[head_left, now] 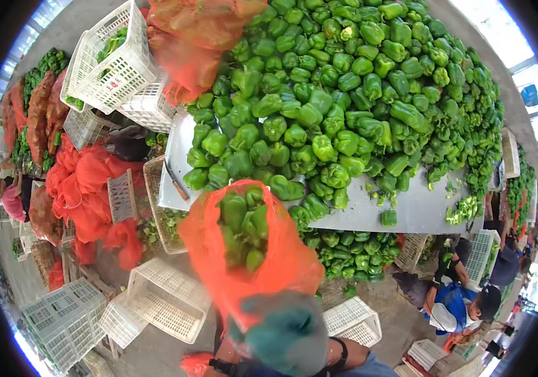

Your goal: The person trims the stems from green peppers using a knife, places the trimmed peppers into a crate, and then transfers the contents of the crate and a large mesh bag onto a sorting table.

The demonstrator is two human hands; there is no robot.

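A red mesh bag [291,261] with several green bell peppers [244,226] inside hangs before me at the near edge of a metal table [369,210]. Its mouth gapes upward. My right hand [288,333], in a teal glove with a greyish cuff, is closed on the bag's gathered near end and smeared by motion. Beside it, my left hand [237,337] is mostly hidden behind the mesh and the right glove; its fingers do not show. A large heap of green bell peppers [344,94] covers most of the table beyond the bag.
A knife [175,181] lies at the table's left edge. White plastic crates [168,298] stand on the floor at left, one [354,320] at right. Red mesh bags [90,173] pile up at left. More peppers [350,251] lie below the table. A person in blue [454,308] is at far right.
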